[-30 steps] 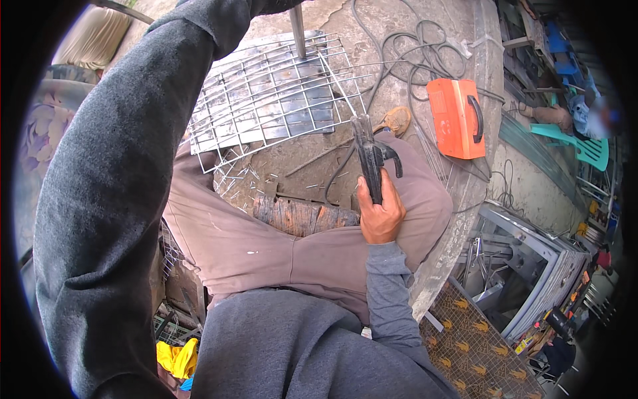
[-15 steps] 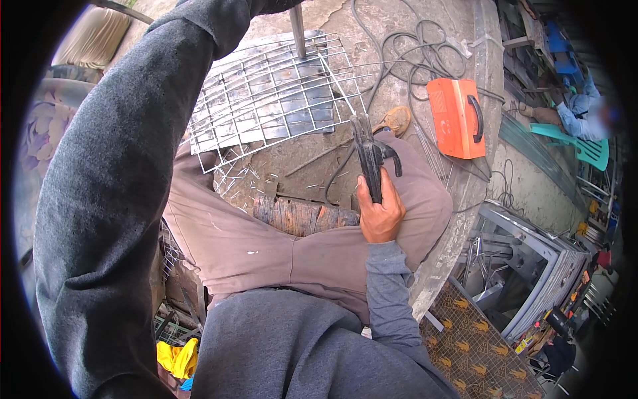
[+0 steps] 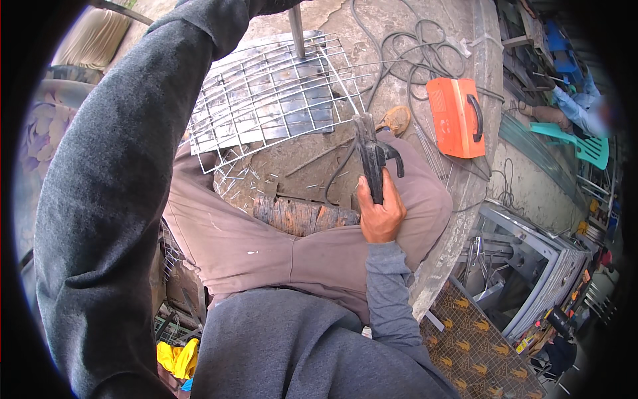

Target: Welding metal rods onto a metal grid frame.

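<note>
My right hand is closed round the black handle of a welding electrode holder. From its jaws a thin welding rod slants up and left over a wire mesh panel, its tip near a metal tube. Whether the tip touches anything cannot be made out. A grey metal sheet lies under the mesh. My left arm reaches up past the mesh; only a dark edge of my left hand shows at the top rim, close to the tube's upper end, fingers hidden.
An orange welding machine stands at the right, with black cables coiled behind it. A wooden log lies between my legs, near scattered metal offcuts. Metal frames are stacked lower right. A person sits beyond, by a green chair.
The electrode holder has shifted slightly to the right, its rod moving with it over the mesh. My left arm stays in place.
</note>
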A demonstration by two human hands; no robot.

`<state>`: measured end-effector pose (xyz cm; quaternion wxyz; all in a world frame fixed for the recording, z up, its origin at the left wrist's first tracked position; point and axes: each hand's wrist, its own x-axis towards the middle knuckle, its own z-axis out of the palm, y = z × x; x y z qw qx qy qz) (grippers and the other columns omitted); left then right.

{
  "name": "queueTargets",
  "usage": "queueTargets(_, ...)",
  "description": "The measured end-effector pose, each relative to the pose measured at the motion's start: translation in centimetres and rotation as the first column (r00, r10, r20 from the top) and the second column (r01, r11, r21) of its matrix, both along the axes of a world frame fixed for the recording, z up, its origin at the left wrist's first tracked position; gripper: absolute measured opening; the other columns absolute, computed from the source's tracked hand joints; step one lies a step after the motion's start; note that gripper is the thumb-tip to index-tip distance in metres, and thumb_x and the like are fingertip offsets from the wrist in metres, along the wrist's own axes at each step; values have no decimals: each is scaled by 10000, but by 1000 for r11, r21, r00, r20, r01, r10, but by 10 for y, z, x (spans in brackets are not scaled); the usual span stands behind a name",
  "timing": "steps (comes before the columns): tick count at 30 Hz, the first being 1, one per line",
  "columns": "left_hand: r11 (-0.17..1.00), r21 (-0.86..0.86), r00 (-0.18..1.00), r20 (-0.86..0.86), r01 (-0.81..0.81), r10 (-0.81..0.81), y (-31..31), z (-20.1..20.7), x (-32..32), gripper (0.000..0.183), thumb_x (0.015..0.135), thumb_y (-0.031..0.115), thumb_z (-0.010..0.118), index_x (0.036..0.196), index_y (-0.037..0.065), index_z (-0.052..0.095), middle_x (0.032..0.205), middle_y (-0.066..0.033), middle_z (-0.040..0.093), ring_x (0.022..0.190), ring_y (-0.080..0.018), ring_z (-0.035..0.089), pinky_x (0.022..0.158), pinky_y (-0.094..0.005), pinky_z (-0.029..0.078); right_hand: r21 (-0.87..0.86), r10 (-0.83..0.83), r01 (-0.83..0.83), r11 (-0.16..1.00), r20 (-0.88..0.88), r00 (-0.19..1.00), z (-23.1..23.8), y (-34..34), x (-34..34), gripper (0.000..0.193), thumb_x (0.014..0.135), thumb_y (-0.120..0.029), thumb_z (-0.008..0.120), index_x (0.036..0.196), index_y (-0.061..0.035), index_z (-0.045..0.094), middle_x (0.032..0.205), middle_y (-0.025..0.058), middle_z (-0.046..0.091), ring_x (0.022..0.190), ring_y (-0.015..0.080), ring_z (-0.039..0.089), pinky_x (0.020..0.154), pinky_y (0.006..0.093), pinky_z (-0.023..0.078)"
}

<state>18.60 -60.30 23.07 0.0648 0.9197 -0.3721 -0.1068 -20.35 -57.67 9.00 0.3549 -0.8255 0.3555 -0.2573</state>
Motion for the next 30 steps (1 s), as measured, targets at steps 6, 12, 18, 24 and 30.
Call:
queueTargets(6, 1000, -9, 1000, 8, 18, -18, -1, -4, 2, 499, 775, 385, 692, 1022, -46, 733, 1034, -307, 700, 1002, -439, 683, 883, -476, 541, 5, 4, -4, 1000, -3, 1000, -1, -2, 0, 413, 860, -123, 793, 1190, 71, 639, 971, 220, 704, 834, 363, 704, 731, 413, 555)
queueTargets(12, 1000, 0, 1000, 6, 16, -16, 0, -2, 4, 497, 773, 387, 696, 1015, -46, 734, 1028, -307, 701, 1000, -440, 682, 882, -475, 539, 29, 1, -1, 1000, -12, 1000, -1, 0, 2, 412, 858, -119, 794, 1188, 72, 641, 975, 223, 705, 839, 366, 705, 736, 415, 556)
queueTargets(18, 999, -25, 1000, 10, 24, -24, -1, -7, 5, 490, 778, 390, 698, 1015, -36, 737, 1029, -300, 704, 998, -437, 683, 879, -476, 539, 13, 3, -3, 1000, -18, 1000, -2, -2, 0, 416, 858, -118, 792, 1192, 78, 639, 999, 231, 709, 865, 373, 710, 759, 414, 562)
queueTargets(24, 895, 219, 862, 256, 389, -437, 2, -29, 29, 467, 805, 408, 700, 1009, -9, 744, 1034, -293, 705, 989, -439, 682, 869, -488, 537, 19, 9, -9, 1000, -33, 999, -2, -1, 0, 419, 856, -123, 787, 1193, 79, 641, 1025, 240, 711, 899, 384, 715, 783, 422, 566)
queueTargets(30, 999, 10, 998, 33, 51, -52, 5, -2, 9, 468, 800, 398, 701, 995, -25, 743, 1012, -299, 704, 983, -435, 685, 862, -483, 540, 0, -9, 9, 1000, 19, 1000, 2, 2, 3, 433, 868, -159, 791, 1207, 62, 637, 953, 203, 699, 813, 353, 694, 720, 417, 545)
